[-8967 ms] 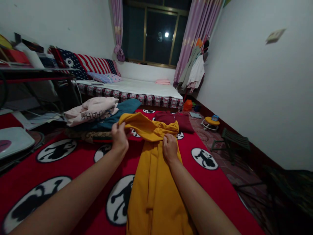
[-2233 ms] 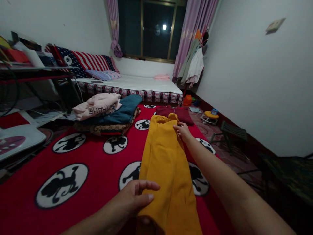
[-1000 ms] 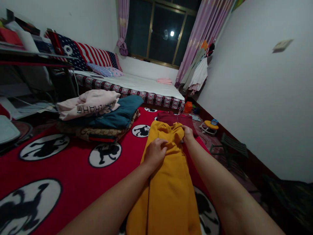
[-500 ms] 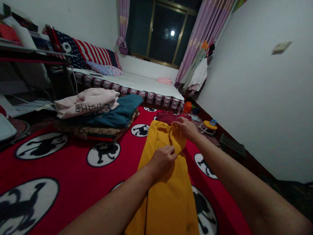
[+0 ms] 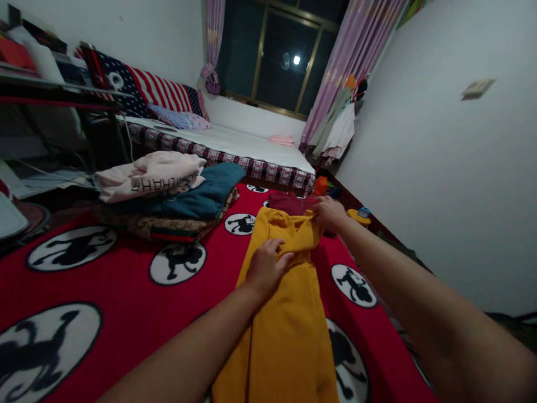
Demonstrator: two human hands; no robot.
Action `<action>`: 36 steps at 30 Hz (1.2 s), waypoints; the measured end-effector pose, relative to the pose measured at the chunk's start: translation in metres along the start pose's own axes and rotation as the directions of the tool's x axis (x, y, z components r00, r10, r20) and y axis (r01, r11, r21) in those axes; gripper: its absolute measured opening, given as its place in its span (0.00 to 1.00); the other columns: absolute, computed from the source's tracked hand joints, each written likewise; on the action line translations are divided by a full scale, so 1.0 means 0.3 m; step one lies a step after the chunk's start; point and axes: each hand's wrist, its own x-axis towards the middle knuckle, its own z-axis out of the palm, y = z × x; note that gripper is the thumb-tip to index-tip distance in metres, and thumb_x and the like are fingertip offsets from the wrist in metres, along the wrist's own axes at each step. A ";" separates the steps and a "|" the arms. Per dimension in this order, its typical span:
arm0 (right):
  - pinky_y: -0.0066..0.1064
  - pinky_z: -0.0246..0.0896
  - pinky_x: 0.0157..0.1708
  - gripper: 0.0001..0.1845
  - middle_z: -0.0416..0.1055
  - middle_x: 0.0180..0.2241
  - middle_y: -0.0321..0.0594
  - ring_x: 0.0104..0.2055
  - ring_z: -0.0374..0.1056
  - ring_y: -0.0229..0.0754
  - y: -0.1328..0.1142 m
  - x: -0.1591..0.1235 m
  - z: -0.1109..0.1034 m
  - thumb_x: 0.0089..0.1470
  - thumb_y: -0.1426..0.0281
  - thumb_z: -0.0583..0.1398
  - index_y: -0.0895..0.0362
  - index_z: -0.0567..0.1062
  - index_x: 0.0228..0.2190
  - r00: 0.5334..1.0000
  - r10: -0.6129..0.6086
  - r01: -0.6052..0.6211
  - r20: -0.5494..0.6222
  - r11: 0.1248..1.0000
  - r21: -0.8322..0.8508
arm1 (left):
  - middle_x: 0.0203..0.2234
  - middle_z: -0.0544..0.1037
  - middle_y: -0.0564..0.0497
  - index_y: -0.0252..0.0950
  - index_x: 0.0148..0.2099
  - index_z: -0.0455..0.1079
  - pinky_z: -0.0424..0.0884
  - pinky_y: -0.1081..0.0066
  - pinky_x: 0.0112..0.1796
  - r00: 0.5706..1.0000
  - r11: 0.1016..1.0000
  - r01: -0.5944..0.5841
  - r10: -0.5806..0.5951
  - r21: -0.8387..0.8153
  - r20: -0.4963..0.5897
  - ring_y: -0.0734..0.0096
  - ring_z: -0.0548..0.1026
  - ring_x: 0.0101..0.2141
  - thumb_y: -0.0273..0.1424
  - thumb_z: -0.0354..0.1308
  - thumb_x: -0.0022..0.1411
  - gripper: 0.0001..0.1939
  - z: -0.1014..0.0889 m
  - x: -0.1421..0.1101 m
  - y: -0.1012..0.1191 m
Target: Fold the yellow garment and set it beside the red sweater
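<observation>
Left hand [image 5: 265, 267] presses yellow garment [image 5: 285, 313]; right hand [image 5: 329, 212] pinches its corner.

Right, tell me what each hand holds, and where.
Right hand grips the mustard-yellow fabric garment at its far right corner; left hand presses flat on it, not gripping.

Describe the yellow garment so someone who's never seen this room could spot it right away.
Start at the red blanket printed with black-and-white cartoon circles. The mustard-yellow garment lies along its middle in a long strip, with the left hand pressing it and the right hand pinching its far end. It is the only yellow piece; the dark red garment lies just beyond it.
</observation>
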 end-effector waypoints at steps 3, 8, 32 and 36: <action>0.37 0.62 0.41 0.13 0.69 0.50 0.49 0.49 0.63 0.53 -0.042 0.010 0.021 0.52 0.72 0.58 0.55 0.80 0.38 0.994 0.069 -0.061 -0.090 0.994 0.087 | 0.27 0.77 0.48 0.34 0.32 0.73 0.63 0.73 0.32 0.987 0.987 0.163 -0.163 -0.010 -0.010 0.71 0.73 0.29 0.36 0.51 0.64 0.15 -0.012 0.022 -0.029; 0.35 0.62 0.42 0.17 0.67 0.51 0.46 0.49 0.64 0.49 -0.146 0.034 0.074 0.54 0.67 0.58 0.53 0.74 0.47 0.964 0.193 -0.135 -0.181 0.947 0.292 | 0.22 0.77 0.47 0.36 0.26 0.74 0.57 0.72 0.27 0.950 0.904 0.293 -0.312 0.310 0.012 0.66 0.74 0.27 0.34 0.52 0.58 0.13 -0.040 0.024 -0.018; 0.39 0.58 0.56 0.21 0.67 0.54 0.44 0.57 0.63 0.44 -0.279 -0.527 0.101 0.55 0.78 0.53 0.53 0.72 0.49 0.945 -0.105 0.299 -0.308 0.655 0.694 | 0.44 0.72 0.45 0.33 0.48 0.71 0.68 0.70 0.47 0.995 0.994 -0.103 0.103 0.023 -0.010 0.68 0.71 0.44 0.18 0.55 0.56 0.17 -0.087 0.006 -0.108; 0.41 0.63 0.52 0.17 0.68 0.52 0.46 0.54 0.65 0.45 -0.288 -0.734 0.069 0.58 0.74 0.55 0.52 0.72 0.49 0.914 -0.160 0.392 -0.374 0.590 0.706 | 0.45 0.72 0.47 0.36 0.45 0.73 0.64 0.63 0.53 0.940 0.948 -0.318 0.312 0.021 0.140 0.64 0.68 0.49 0.23 0.58 0.58 0.12 -0.191 -0.071 -0.081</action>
